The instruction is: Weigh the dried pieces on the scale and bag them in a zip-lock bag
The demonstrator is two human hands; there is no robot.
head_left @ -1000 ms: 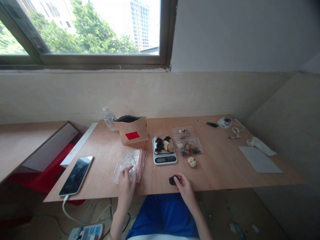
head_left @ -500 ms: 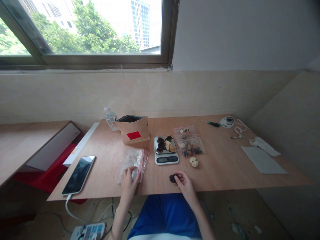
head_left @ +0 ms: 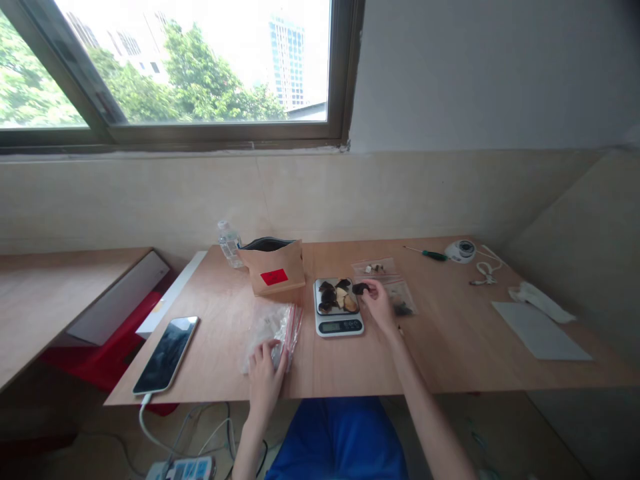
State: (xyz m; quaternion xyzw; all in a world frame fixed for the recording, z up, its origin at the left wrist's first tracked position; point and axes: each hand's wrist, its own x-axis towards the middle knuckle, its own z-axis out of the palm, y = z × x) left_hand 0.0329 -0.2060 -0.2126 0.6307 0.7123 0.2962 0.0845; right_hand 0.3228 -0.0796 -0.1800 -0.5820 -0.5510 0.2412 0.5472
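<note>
Head view: seated person at a wooden table (head_left: 450,347) below a window. Right hand (head_left: 379,303) is stretched out over the right edge of a small kitchen scale (head_left: 338,307), its grip pinched together on a dark dried piece (head_left: 361,289) held just above the scale's tray, which carries several dark and pale pieces. Left hand (head_left: 266,370) lies flat, fingers spread apart, on a stack of clear zip bags (head_left: 273,327) near the table's near edge, left of the scale. Just right of the scale lie two filled zip bags (head_left: 400,297), partly hidden by the right hand. Far of the clear bags stands an open brown paper pouch (head_left: 273,270) with a red label; a water bottle (head_left: 229,241) stands beside it. A smartphone (head_left: 167,353) lies at left, and a screwdriver (head_left: 427,253) at far right.
</note>
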